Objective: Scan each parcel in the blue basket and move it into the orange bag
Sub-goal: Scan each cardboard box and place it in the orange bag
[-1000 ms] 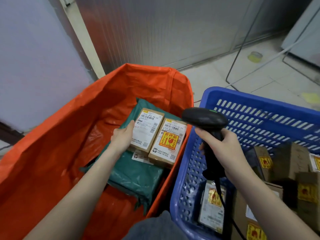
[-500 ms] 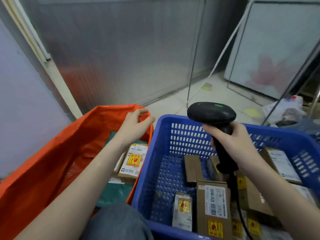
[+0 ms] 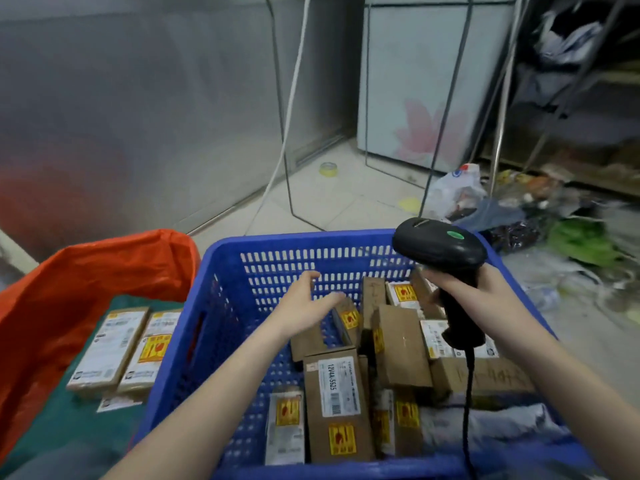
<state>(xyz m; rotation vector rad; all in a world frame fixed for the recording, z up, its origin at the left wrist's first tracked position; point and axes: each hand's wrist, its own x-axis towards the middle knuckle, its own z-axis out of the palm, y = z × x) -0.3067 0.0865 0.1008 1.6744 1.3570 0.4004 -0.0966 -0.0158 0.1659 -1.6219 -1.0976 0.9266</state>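
Head view: right hand (image 3: 485, 299) fingers grasp scanner (image 3: 440, 251) — left hand (image 3: 304, 306) released, blurred.

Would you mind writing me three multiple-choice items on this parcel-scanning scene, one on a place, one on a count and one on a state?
1. Where is the left hand?
A. over the blue basket
B. inside the orange bag
C. on the floor

2. How many boxes lie side by side on the green parcel in the orange bag?
A. none
B. two
C. five

3. What is the right hand doing?
A. hanging empty
B. holding a parcel
C. holding the black scanner

Answers: 1 A, the open fingers reach above the cardboard parcels there. 2 B, a labelled pair shows. 3 C, its fingers wrap the scanner's grip.
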